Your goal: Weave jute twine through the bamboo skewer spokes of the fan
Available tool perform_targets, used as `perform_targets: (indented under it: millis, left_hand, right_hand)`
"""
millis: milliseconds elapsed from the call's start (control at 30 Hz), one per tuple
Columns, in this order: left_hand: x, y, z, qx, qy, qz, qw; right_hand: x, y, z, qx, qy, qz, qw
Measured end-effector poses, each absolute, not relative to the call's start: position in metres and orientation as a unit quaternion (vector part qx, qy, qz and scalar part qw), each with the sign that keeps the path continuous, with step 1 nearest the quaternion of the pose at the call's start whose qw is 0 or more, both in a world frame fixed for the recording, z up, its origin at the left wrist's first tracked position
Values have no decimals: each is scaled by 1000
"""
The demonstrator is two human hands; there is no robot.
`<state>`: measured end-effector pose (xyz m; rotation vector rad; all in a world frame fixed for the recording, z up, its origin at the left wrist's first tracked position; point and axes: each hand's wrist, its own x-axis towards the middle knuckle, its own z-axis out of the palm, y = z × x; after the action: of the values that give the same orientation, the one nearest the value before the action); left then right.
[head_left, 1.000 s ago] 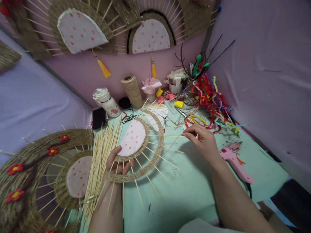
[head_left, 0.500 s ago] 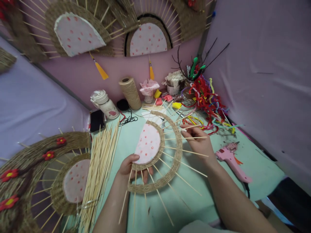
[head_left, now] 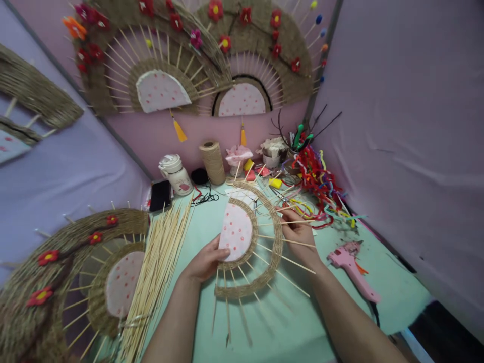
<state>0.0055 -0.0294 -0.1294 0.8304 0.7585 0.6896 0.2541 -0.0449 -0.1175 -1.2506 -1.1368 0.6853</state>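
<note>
Between my hands is a half-round fan (head_left: 236, 234) with a white, pink-dotted centre, a woven twine band and an outer twine arc (head_left: 279, 237) threaded on thin sticks that radiate outward. My left hand (head_left: 207, 259) grips the straight inner edge, its thumb on the dotted centre and the other fingers behind. At the right, my right hand (head_left: 297, 232) closes on the outer arc's edge among the stick ends, its fingertips partly hidden. The fan is held tilted above the green tabletop (head_left: 204, 322).
Left lie a bundle of bamboo sticks (head_left: 159, 272) and a flowered fan (head_left: 96, 287). Behind stand a white bottle (head_left: 176, 174), a phone (head_left: 160, 195), a twine spool (head_left: 212, 162) and tangled pipe cleaners (head_left: 317, 176). A pink glue gun (head_left: 353, 269) lies right. Finished fans (head_left: 162, 91) hang on the wall.
My view has tilted up, showing more of the wall fans. The held fan has turned slightly more upright, and my left thumb sits further onto the dotted centre. Both hands still hold it.
</note>
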Motion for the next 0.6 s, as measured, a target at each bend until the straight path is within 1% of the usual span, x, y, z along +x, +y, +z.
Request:
perform_targets:
  millis: [167, 300, 467, 600]
  left_hand:
    - [1, -24, -113, 367, 380, 378, 760]
    - [-2, -10, -83, 336, 415, 407, 741]
    - [-3, 5, -42, 400, 394, 454, 692]
    - [-9, 10, -31, 452, 357, 474, 666]
  right_hand:
    - [247, -37, -86, -537, -534, 286, 587]
    - [240, -21, -56, -508, -579, 272, 577]
    - [228, 5, -33, -446, -630, 273, 574]
    - [221, 25, -23, -438, -634, 256, 583]
